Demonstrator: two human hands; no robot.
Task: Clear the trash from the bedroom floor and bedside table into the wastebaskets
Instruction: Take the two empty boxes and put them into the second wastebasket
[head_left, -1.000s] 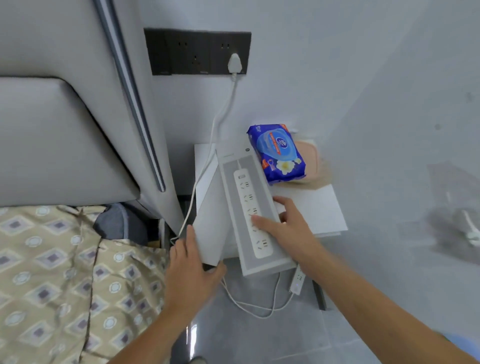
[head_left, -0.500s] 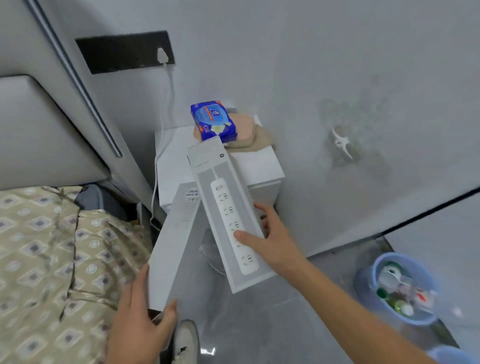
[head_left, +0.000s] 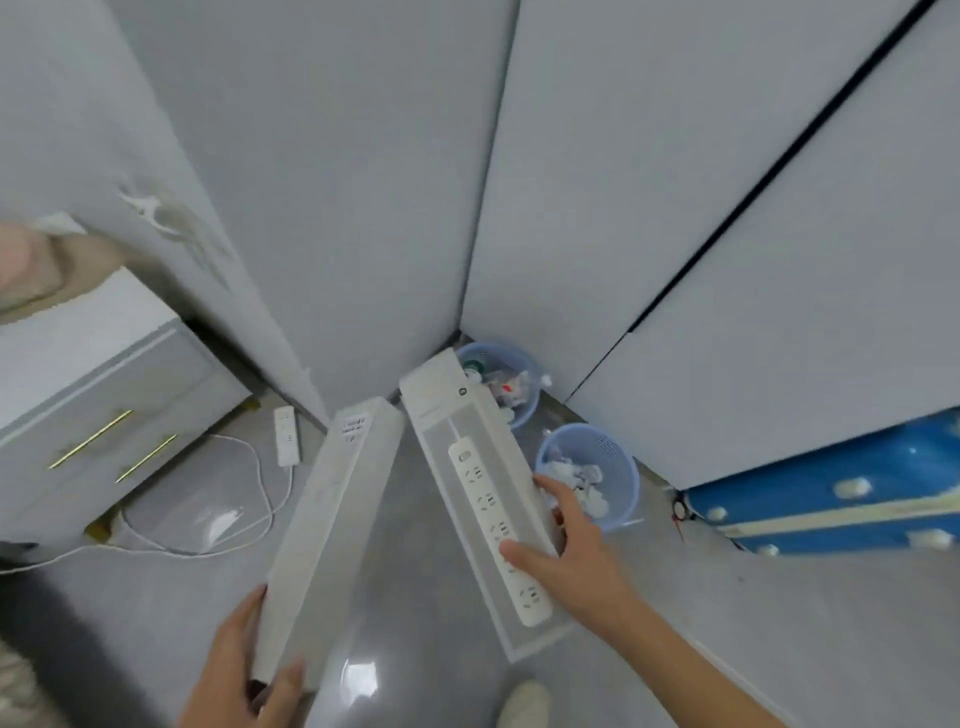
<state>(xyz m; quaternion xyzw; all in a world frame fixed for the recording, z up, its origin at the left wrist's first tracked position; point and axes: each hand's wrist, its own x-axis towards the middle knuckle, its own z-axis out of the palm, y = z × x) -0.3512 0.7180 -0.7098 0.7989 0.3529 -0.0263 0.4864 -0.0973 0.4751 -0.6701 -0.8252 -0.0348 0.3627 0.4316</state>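
My left hand (head_left: 244, 670) grips the near end of a long plain white box (head_left: 332, 525) held over the grey floor. My right hand (head_left: 566, 551) holds a second long white box (head_left: 467, 467) printed with a power strip picture; its far end points toward the room corner. Two light blue wastebaskets stand there: the far wastebasket (head_left: 524, 364) in the corner holds mixed trash and is partly hidden by the printed box, and the near wastebasket (head_left: 618, 467) holds white crumpled scraps just beyond my right fingers.
The white bedside table (head_left: 104, 374) with gold handles stands at left. A white power strip (head_left: 286, 434) and its looping cord (head_left: 260, 499) lie on the floor beside it. A blue patterned box (head_left: 831, 488) sits by the right wall. My shoe (head_left: 522, 701) shows below.
The view has swung right from the bedside table to the corner with the wastebaskets. Both boxes have travelled with my hands and now point at the baskets.
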